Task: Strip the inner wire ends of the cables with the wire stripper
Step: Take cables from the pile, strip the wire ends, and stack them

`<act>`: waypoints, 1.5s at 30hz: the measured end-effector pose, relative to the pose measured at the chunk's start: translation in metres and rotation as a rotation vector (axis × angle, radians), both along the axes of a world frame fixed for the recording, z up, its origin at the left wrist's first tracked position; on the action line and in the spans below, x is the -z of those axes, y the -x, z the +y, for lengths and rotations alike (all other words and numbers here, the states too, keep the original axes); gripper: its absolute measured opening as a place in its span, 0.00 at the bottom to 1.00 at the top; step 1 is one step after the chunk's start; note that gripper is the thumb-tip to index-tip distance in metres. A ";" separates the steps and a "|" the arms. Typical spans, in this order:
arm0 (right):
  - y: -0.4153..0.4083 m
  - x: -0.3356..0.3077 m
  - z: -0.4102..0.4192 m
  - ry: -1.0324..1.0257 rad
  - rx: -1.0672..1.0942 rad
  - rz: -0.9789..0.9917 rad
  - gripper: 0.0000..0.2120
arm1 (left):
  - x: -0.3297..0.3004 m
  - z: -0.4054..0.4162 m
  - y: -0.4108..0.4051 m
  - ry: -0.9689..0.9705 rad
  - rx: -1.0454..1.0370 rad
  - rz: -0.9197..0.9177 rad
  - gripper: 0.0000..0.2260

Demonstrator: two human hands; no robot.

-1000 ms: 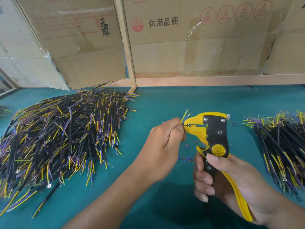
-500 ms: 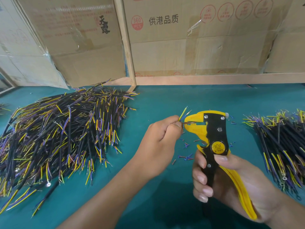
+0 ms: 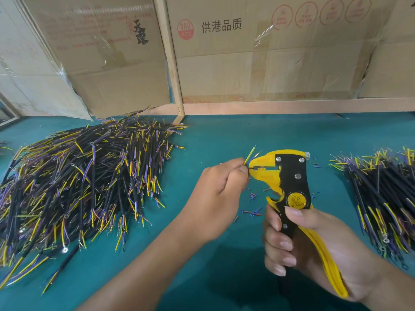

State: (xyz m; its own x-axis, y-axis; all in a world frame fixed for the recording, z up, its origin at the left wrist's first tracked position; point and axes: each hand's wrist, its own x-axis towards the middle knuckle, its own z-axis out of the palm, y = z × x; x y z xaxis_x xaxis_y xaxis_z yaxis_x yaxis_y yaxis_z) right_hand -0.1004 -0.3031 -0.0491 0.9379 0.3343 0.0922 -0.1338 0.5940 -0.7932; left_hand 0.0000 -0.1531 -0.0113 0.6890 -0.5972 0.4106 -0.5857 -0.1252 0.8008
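Left hand [image 3: 219, 191] pinches wire [image 3: 249, 156] at stripper [image 3: 292, 182] mouth (right hand [image 3: 314, 248] grips handles): seat squarely, squeeze evenly.

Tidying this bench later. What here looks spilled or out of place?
Small blue and brown insulation offcuts lie scattered on the green table under the wire stripper, a few more by its head. Loose tape peels off a cardboard box behind.

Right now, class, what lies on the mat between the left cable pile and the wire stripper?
In the head view, the left hand pinching a cable's wires, plus insulation scraps on the mat.
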 end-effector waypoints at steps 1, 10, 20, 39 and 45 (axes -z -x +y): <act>0.002 0.006 -0.002 -0.038 0.061 0.082 0.12 | 0.000 0.001 0.000 -0.022 -0.014 -0.042 0.12; 0.000 0.006 -0.009 -0.047 -0.027 0.074 0.13 | -0.004 0.002 0.000 -0.061 -0.049 -0.119 0.13; 0.005 0.001 -0.007 0.035 0.015 0.109 0.16 | -0.002 0.002 0.000 -0.051 -0.031 -0.120 0.14; 0.011 -0.012 -0.003 0.120 0.139 0.200 0.25 | 0.000 0.008 -0.008 -0.144 -0.040 -0.215 0.22; 0.012 -0.012 -0.005 0.071 0.057 0.137 0.22 | -0.005 0.019 -0.020 -0.159 0.091 -0.220 0.18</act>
